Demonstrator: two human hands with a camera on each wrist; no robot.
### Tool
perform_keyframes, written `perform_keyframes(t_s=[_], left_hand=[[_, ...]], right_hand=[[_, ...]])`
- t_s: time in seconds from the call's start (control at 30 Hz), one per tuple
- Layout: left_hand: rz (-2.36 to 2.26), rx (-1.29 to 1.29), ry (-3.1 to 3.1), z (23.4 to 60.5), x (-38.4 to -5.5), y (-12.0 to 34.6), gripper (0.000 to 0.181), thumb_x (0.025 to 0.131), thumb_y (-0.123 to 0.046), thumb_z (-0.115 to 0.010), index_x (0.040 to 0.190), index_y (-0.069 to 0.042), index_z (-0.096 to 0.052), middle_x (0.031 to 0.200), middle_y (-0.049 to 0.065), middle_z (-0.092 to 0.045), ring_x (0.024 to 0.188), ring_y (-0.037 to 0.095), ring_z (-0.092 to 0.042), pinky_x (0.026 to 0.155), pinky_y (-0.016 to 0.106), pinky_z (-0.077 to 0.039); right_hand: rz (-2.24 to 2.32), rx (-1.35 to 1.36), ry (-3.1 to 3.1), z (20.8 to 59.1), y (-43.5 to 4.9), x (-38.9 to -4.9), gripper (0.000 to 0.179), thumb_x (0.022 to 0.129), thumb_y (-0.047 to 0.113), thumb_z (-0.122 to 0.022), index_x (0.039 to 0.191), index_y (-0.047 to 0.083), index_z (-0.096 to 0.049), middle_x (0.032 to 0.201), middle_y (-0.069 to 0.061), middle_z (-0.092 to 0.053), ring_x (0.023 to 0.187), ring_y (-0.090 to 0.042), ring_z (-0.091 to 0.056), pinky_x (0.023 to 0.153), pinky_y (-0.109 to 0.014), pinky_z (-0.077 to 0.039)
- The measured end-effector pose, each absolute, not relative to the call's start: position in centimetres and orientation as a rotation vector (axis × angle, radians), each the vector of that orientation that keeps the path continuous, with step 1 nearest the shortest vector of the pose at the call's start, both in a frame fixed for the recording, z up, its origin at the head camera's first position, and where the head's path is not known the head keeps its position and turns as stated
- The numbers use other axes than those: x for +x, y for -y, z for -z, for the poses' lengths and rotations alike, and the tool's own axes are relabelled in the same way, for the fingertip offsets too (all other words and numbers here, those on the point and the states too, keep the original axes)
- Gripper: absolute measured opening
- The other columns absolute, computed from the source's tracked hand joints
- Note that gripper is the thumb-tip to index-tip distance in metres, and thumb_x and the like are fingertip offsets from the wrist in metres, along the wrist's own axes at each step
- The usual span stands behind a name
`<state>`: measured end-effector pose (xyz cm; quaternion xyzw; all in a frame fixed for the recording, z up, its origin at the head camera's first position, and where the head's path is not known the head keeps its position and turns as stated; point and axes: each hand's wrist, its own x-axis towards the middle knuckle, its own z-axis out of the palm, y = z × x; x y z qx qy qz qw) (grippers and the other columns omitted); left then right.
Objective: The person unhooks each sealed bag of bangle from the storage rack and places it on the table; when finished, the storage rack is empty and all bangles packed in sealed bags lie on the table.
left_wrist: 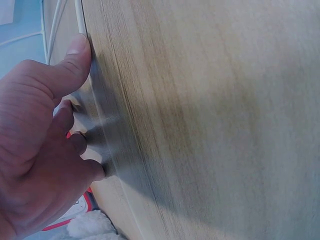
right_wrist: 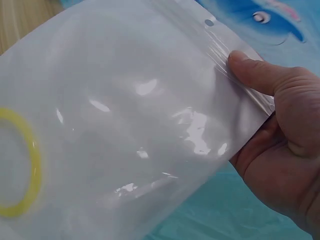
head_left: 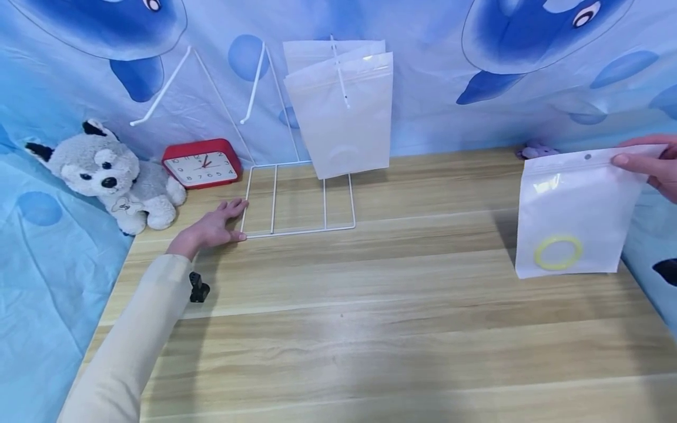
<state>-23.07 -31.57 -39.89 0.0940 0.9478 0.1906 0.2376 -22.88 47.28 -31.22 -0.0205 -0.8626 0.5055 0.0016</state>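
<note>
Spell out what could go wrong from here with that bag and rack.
The right hand pinches the white zip bag near one upper corner, so it might swing or slip.
Bags hang on the wire rack, all on its rightmost prong; another there could unbalance it if the left hand leaves its base.
The yellow ring sits low in the bag; if the zip seal is open, which I can't tell, it could slide out should the bag turn over.

You face a staged tabletop set, laid out like a small shop display: sea-animal fabric (head_left: 433, 123) hangs behind the back edge of a wood-grain table (head_left: 349, 346) and past both side edges, a 3-hook wire rack (head_left: 298, 232) carrying white pouches (head_left: 349, 126) stands near that back edge, and a plush dog (head_left: 119, 176) and red clock (head_left: 203, 165) sit at the back left corner.
</note>
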Motion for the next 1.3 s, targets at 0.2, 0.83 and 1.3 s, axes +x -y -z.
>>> perform_keyframes(t_s=[0.2,0.83,1.3], left_hand=[[-0.520,0.255,-2.599,40.1,-23.1,31.5,0.087,0.095,-0.024,-0.070,0.161,-0.011,-0.014,0.166,0.019,-0.003,0.147,0.048,0.006,0.112,0.070,-0.008],[-0.516,0.279,-2.615,40.4,-23.1,31.9,0.087,0.095,-0.022,-0.070,0.160,-0.008,-0.016,0.165,0.021,-0.005,0.147,0.049,0.004,0.112,0.070,-0.008],[-0.505,0.285,-2.605,40.6,-23.4,32.0,0.088,0.095,-0.024,-0.070,0.161,-0.010,-0.013,0.165,0.020,-0.003,0.147,0.049,0.006,0.112,0.070,-0.008]], right_hand=[[-1.583,-0.179,2.723,32.5,-45.7,-24.2,0.017,0.097,0.028,-0.062,0.105,0.040,-0.072,0.086,0.028,-0.061,0.068,0.004,-0.060,0.058,-0.009,-0.049],[-1.038,-0.387,3.052,36.3,-44.9,-26.8,0.067,0.104,0.045,-0.043,0.144,-0.009,-0.034,0.131,-0.036,-0.039,0.106,-0.049,-0.036,0.076,-0.049,-0.041],[-0.883,-0.277,3.102,37.5,-44.3,-28.4,0.047,0.104,0.021,-0.048,0.134,-0.014,-0.040,0.114,-0.036,-0.045,0.094,-0.049,-0.044,0.065,-0.046,-0.048]])
